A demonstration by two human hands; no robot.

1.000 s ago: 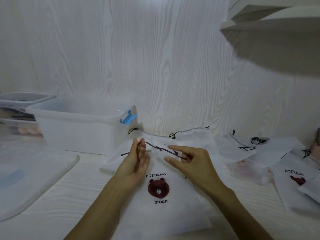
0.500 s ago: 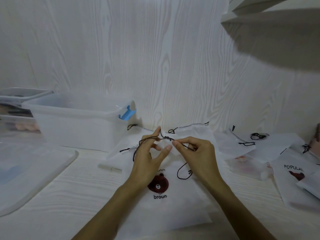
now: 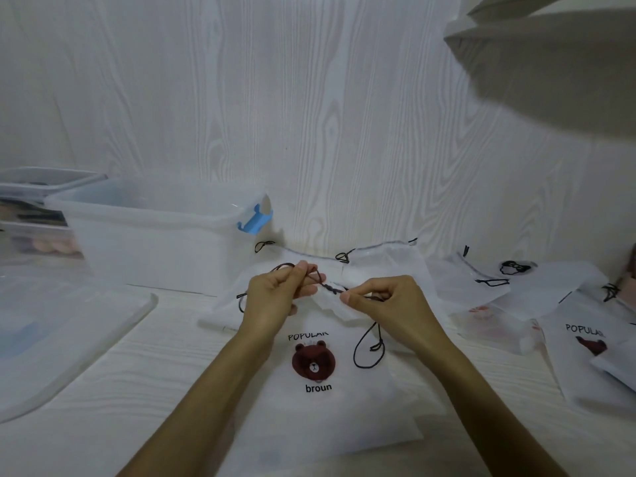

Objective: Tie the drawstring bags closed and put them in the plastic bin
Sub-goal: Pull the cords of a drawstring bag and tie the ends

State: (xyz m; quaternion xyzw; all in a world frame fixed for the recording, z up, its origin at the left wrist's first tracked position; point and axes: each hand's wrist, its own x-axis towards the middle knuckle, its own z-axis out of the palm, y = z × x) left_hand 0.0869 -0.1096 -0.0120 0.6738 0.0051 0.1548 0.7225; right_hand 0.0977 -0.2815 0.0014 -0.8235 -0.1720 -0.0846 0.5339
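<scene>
While the white drawstring bag (image 3: pixel 311 401) printed with a brown bear lies flat on the pale wood-grain table (image 3: pixel 113 383), its gathered top edge is lifted between the two hands. The black drawstring (image 3: pixel 329 288) is pinched by the left hand (image 3: pixel 275 297), whose fingers are curled round the cord near the upper left of the bag's mouth. The same cord is pinched at the other side by the right hand (image 3: pixel 389 301), thumb and forefinger closed on it, and a small knot is seen in the stretch between the two hands. A loose loop of cord (image 3: pixel 368 349) hangs down from beneath the right hand and rests on the bag's face, just beside the bear print. The clear plastic bin (image 3: pixel 151 235), fitted with a blue latch (image 3: pixel 254 220), stands open on the table to the left of the bag and behind the left hand, apart from both hands. A clear lid (image 3: pixel 69 335) lies flat in front of the bin. More white bags (image 3: pixel 516 294) with black cords are scattered to the right, some overlapping one another
</scene>
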